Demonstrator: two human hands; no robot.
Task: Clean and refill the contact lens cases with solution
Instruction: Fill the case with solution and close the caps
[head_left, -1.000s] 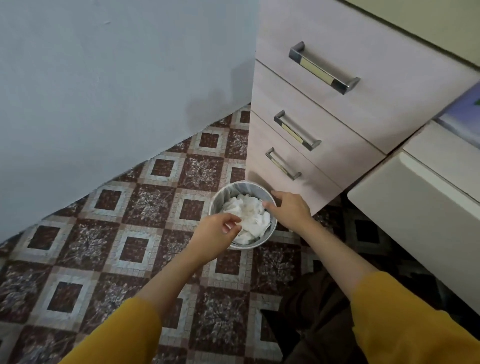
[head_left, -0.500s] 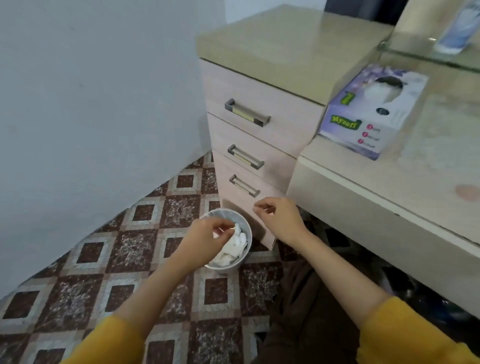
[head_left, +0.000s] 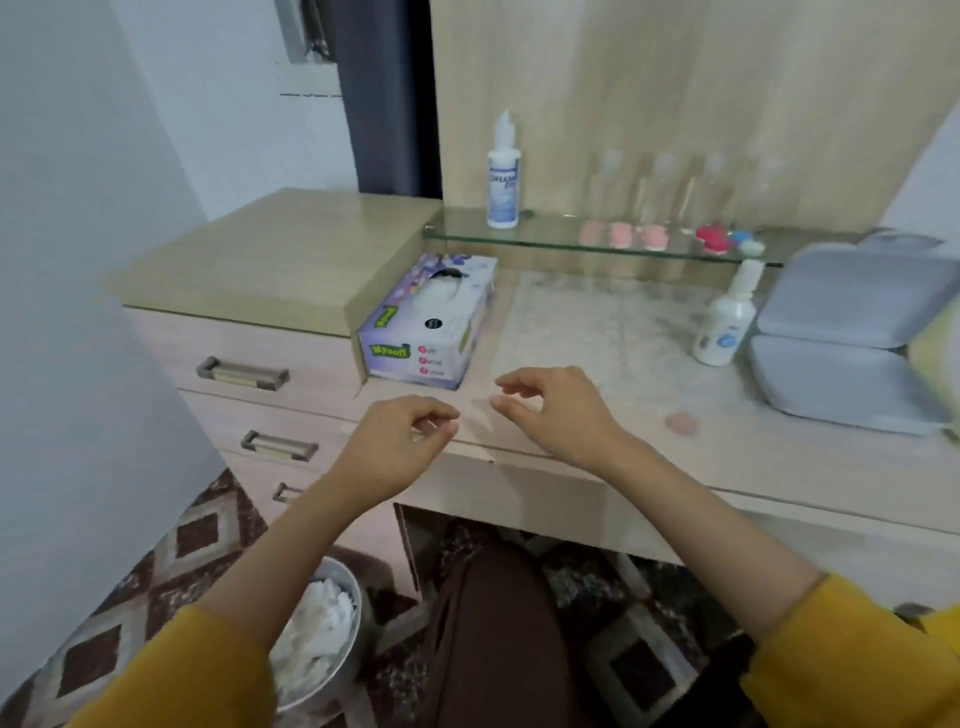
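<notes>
Pink, red and blue-and-white round plastic contact lens cases sit in a row on the far glass shelf. The tall white solution bottle stands upright at the shelf's left end, likely to keep the pale wooden desk top free for work, with the purple tissue box close by for wiping. Above the desk's near edge the left hand and right hand hover close together, fingers loosely curled, thumbs near forefingers, holding and touching nothing visible.
</notes>
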